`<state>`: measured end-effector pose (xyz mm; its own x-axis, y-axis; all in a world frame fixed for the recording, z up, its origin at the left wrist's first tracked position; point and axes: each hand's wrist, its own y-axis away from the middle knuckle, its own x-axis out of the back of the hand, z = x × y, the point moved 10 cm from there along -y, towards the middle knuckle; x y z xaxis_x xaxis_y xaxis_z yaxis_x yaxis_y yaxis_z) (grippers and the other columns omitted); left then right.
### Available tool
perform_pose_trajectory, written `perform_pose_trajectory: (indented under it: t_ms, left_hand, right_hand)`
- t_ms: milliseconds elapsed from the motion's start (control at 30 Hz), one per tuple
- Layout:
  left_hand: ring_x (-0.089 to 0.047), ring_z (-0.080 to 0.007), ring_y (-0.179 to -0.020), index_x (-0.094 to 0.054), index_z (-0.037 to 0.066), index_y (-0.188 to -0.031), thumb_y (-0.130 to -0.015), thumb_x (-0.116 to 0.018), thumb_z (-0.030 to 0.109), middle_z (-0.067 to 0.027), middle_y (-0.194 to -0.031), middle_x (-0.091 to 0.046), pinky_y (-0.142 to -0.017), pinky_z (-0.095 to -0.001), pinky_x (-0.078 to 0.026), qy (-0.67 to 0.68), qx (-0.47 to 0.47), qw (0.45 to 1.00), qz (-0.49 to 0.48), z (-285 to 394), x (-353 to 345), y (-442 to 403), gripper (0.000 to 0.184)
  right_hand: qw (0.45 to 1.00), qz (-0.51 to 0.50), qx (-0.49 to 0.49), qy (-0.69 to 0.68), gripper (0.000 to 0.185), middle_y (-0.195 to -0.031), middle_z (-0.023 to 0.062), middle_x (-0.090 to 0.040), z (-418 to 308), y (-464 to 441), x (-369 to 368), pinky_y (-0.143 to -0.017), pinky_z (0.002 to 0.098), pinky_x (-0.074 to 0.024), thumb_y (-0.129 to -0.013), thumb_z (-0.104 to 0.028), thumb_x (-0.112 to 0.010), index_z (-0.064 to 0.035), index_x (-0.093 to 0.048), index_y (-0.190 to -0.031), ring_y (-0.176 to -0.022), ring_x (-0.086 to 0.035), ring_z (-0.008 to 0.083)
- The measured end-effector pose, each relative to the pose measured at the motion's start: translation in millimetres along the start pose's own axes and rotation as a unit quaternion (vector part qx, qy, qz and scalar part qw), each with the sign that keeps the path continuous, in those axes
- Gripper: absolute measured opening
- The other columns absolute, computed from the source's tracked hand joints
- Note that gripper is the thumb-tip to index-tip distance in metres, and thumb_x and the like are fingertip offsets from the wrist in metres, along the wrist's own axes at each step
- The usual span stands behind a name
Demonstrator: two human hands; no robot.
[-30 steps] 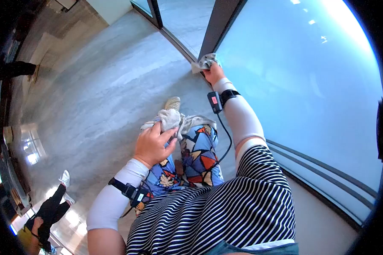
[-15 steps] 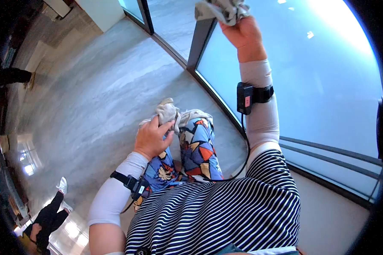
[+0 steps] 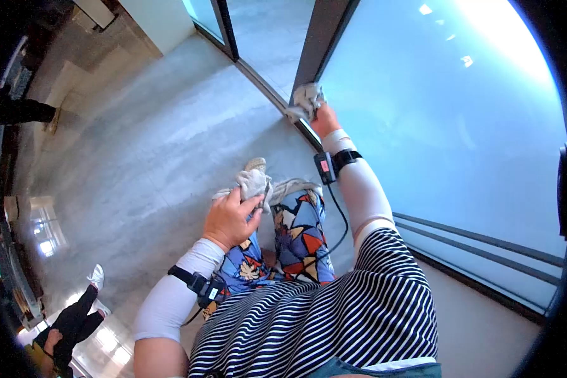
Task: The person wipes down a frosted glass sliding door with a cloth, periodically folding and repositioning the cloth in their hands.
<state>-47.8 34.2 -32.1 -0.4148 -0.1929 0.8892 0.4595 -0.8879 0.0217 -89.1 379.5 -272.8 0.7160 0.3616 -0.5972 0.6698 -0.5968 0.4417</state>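
My right hand (image 3: 324, 120) is closed on a crumpled grey-white cloth (image 3: 309, 99), low at the dark frame (image 3: 318, 47) of a glass panel (image 3: 435, 126). Over my knee, my left hand (image 3: 230, 219) grips a second pale cloth (image 3: 254, 184) between thumb and fingers. Part of that pale fabric lies across both knees of my patterned trousers (image 3: 302, 233). The tip of a beige shoe (image 3: 256, 164) shows just beyond the knee.
Grey polished floor (image 3: 138, 138) stretches to the left. A person in dark trousers and white shoes (image 3: 75, 324) is at the lower left, and another dark leg (image 3: 28, 112) is at the upper left. Two dark bars (image 3: 479, 242) cross the glass.
My right hand with its cloth rose up the frame half a second ago and is now back low near the frame's bottom. My left hand has stayed at the knee.
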Motion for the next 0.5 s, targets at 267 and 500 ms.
perform_pose_trajectory:
  t_ms: [267, 500]
  left_hand:
    - [-0.062, -0.0322, -0.086, -0.071, 0.015, -0.113, -0.084, -0.063, 0.028, -0.0147, -0.098, -0.060, -0.077, -0.0449, -0.050, 0.022, -0.011, 1.000, -0.010, -3.5, -5.0, 0.3, 0.032]
    - [-0.064, -0.0338, -0.087, -0.069, 0.020, -0.116, -0.086, -0.062, 0.033, -0.0160, -0.101, -0.057, -0.077, -0.0462, -0.052, 0.024, -0.006, 1.000, 0.012, -7.9, -10.1, 4.7, 0.033]
  right_hand:
    - [0.975, -0.167, -0.081, -0.121, 0.025, -0.113, 0.0149, -0.065, -15.2, 10.2, -34.6, -0.088, 0.0463, -0.0563, -0.102, -0.019, -0.043, -0.0051, -0.057, -0.117, -0.101, -0.065, 0.0298]
    - [0.959, -0.236, 0.119, -0.105, 0.035, -0.131, 0.0190, -0.057, -198.1, 96.4, -94.7, -0.099, 0.0416, -0.0513, -0.100, -0.018, -0.049, 0.0029, -0.050, -0.128, -0.118, -0.058, 0.0286]
